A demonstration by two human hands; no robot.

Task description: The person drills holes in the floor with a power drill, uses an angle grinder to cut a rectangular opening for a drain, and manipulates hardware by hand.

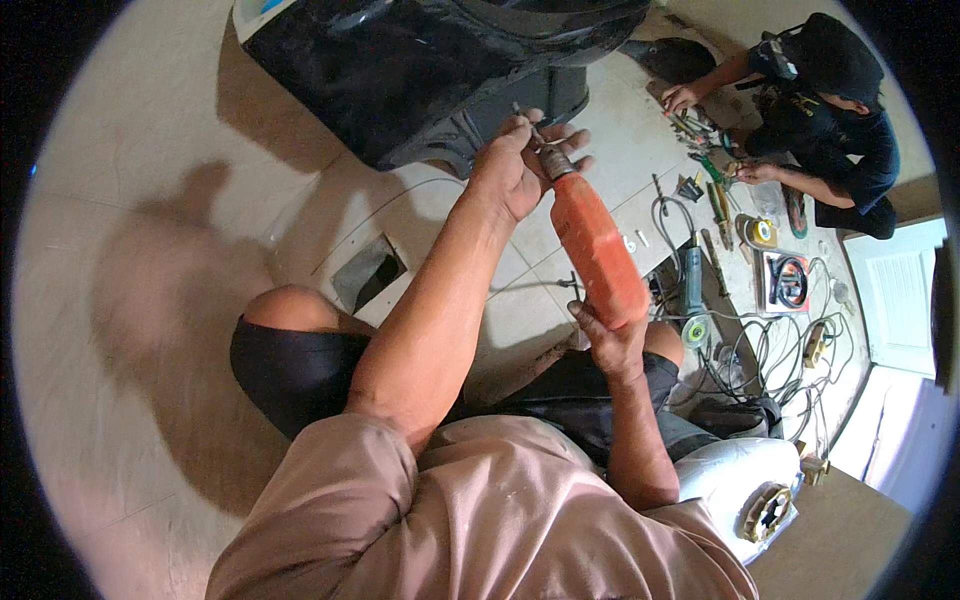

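Observation:
An orange-red power drill point(600, 250) slants across the middle of my view, its metal chuck point(555, 160) pointing away from me. My right hand point(612, 340) is wrapped round the drill's rear end. At the front, my left hand point(512, 170) pinches the thin drill bit point(537, 135) just ahead of the chuck, with its other fingers reaching behind the tool. Just beyond that hand stands a large glossy black casing point(400, 70) with a curved lower edge.
At the far right a co-worker point(830, 110) crouches, hands among pliers and other hand tools point(715, 165). An angle grinder point(693, 290) lies right of my knee, near tangled cables point(770, 350). A square floor opening point(367, 272) is ahead of my left knee. A white container point(730, 480) stands at my right.

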